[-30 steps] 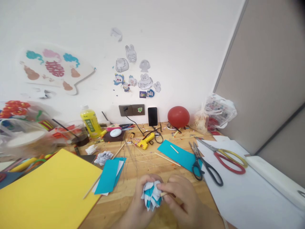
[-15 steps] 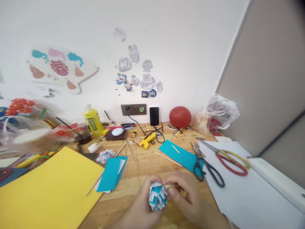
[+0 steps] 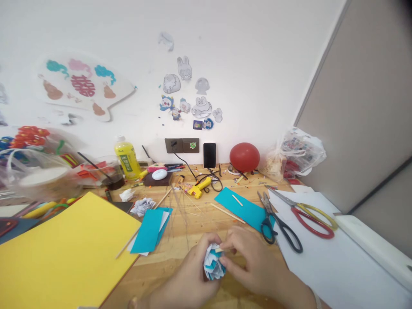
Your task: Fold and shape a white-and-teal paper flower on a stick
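Observation:
A folded paper flower (image 3: pixel 213 267) in white and blue, with pointed layered petals, sits in my left hand (image 3: pixel 196 272), whose fingers wrap round it from the left and behind. My right hand (image 3: pixel 249 257) pinches a short pale wooden stick (image 3: pixel 219 250) between thumb and fingers. The stick's tip lies against the upper right petals; I cannot tell whether it goes between them. Left of my hands are blue paper strips (image 3: pixel 148 231) with white sheets partly under them. A crumpled white paper flower (image 3: pixel 143 207) rests just behind those strips.
Yellow card (image 3: pixel 64 253) covers the left side. Black scissors (image 3: pixel 277 227) and red-and-yellow scissors (image 3: pixel 313 219) lie to the right by white paper (image 3: pixel 341 266). A yellow glue gun (image 3: pixel 199 188), a phone (image 3: pixel 209 155), a red balloon (image 3: pixel 244 157) and a bottle (image 3: pixel 127 159) are along the back.
My right hand has brought the stick left and up, from beside the paper flower onto its upper right petals. The flower has turned slightly in my left hand.

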A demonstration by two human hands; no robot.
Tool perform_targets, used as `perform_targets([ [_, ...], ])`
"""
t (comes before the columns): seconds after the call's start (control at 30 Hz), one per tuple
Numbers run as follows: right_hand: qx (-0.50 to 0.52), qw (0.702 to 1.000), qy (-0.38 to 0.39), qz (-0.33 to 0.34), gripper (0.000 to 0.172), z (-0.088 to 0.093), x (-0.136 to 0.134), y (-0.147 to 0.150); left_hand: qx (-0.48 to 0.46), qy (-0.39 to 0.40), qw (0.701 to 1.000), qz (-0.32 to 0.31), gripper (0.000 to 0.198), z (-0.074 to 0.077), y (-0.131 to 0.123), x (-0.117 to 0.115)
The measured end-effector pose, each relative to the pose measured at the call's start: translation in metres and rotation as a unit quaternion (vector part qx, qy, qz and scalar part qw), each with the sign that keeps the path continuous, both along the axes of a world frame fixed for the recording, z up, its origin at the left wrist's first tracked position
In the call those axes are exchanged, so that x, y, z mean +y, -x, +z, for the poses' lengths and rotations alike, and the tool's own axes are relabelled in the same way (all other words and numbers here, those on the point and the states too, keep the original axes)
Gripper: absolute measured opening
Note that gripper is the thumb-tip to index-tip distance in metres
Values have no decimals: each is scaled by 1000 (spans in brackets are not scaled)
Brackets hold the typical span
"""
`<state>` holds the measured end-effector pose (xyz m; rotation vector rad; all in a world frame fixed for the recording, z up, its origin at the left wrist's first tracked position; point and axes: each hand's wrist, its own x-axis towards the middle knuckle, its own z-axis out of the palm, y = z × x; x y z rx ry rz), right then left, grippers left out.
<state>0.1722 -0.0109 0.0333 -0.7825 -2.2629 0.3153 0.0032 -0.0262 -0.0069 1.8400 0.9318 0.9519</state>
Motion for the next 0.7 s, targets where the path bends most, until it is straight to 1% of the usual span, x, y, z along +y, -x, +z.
perform_targets([
  [0.2, -10, 999, -21, -25, 15, -1, -1, 0, 59, -18, 998, 25, 45, -3, 2, 2],
  [0.27, -8, 1000, 4, -29, 16, -1, 0, 1, 73, -27, 997, 30, 44, -3, 3, 2],
  [0.4, 5, 996, 81, -35, 19, -2, 2, 1, 86, -39, 995, 23, 44, 0, 2, 1],
  [0.47, 2, 996, 81, -31, 19, -2, 2, 1, 90, -43, 995, 22, 45, 1, 2, 1],
  [0.53, -10, 999, 37, -29, 21, -3, 2, 2, 97, -45, 994, 22, 44, 1, 2, 1],
  [0.63, -38, 995, -83, -35, 26, -6, 1, 4, 108, -43, 993, 31, 43, 0, 2, 2],
  [0.7, -50, 988, -138, -41, 28, -8, 0, 5, 111, -45, 992, 43, 42, 0, 2, 2],
])
